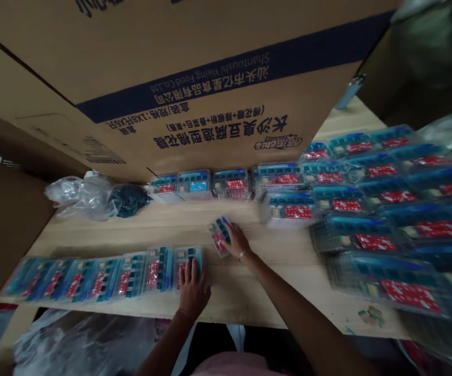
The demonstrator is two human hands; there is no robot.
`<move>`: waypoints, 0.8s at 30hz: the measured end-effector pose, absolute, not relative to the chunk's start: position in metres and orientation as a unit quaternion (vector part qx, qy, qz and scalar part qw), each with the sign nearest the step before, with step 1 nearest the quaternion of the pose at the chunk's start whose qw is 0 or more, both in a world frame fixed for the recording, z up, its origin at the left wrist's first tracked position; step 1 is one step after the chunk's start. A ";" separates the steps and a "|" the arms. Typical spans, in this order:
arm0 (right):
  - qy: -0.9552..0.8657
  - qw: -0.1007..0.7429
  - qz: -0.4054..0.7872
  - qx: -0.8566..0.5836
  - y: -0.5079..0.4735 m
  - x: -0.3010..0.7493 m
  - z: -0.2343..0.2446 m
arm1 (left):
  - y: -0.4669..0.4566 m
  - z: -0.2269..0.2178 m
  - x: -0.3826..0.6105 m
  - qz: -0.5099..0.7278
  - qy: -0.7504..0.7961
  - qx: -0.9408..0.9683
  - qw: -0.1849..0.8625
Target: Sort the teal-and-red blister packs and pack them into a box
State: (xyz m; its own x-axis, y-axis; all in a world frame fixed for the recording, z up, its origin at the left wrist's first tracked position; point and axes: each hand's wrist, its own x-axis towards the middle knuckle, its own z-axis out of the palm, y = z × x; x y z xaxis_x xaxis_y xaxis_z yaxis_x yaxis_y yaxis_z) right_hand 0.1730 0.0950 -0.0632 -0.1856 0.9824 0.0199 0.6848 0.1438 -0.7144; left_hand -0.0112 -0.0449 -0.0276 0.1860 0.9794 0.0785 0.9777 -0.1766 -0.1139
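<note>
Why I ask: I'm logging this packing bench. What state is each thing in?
Left hand, flat, resting on the end of the near row of clear blue-and-red blister packs.
Right hand, gripping a single blister pack, tilted, over the wooden table.
Stacked blister packs, piled and overlapping at right.
Brown cardboard carton, behind, print upside down.
Clear plastic bag, crumpled.
</note>
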 end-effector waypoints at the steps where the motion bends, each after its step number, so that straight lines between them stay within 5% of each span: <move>1: -0.713 0.277 0.278 -0.581 0.073 0.178 -0.073 | -0.046 -0.030 -0.014 0.003 -0.635 -0.769 0.070; 8: -0.651 0.314 0.223 -0.654 -0.045 0.199 -0.113 | -0.044 -0.029 -0.022 -0.002 -0.626 -0.779 0.038; 24: -0.630 0.307 0.252 -0.667 -0.044 0.186 -0.097 | -0.040 -0.008 -0.039 0.062 -0.551 -0.831 -0.051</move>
State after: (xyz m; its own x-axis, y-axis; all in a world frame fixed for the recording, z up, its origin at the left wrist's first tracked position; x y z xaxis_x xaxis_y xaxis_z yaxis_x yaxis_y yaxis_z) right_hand 0.1855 -0.0444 -0.0972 0.0790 0.9956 0.0510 0.6860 -0.0172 -0.7274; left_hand -0.0389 -0.0401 -0.0081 0.3860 0.9086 -0.1592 0.9213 -0.3884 0.0175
